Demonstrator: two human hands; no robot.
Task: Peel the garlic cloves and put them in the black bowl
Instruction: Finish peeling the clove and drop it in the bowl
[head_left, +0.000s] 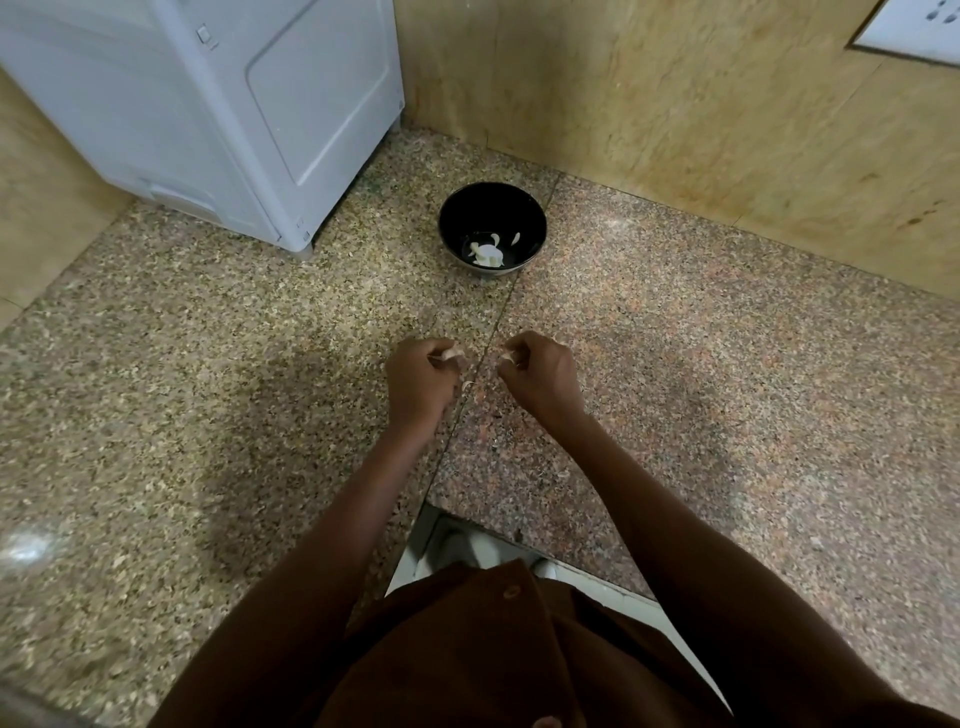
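Grip, left hand (422, 382): fingers curled, one pale garlic clove (451, 355) pinched at the fingertips. Grip, right hand (540, 375): fingers curled, a small pale piece (508, 356) pinched at the fingertips; whether clove or skin cannot be told. Both hands are held just above the counter (208, 389), near each other but apart, one on either side of the seam (470, 395) between the two stone slabs.

Item, black bowl (492, 224): one, set upright on the counter toward its far edge, just left of the seam, well apart from the hands. Peeled garlic (487, 253) is held inside at the bottom, with pale pieces on the inner wall; the pieces overlap and an exact count cannot be given.

Item, loose skin scrap (469, 384): one, seen between the two hands, at the seam.

Item, white appliance (218, 104): one, stood at the far left corner of the counter, its near foot beside the bowl but not touching it.

Edges: the far and right edges of the counter are closed by a tan stone wall (675, 104). The near edge is notched at the seam, where the person's brown garment (467, 649) is seen. Bare speckled stone lies between hands and bowl, and to the left and right of the hands.

Counted: hands, two; bowls, one; appliances, one.
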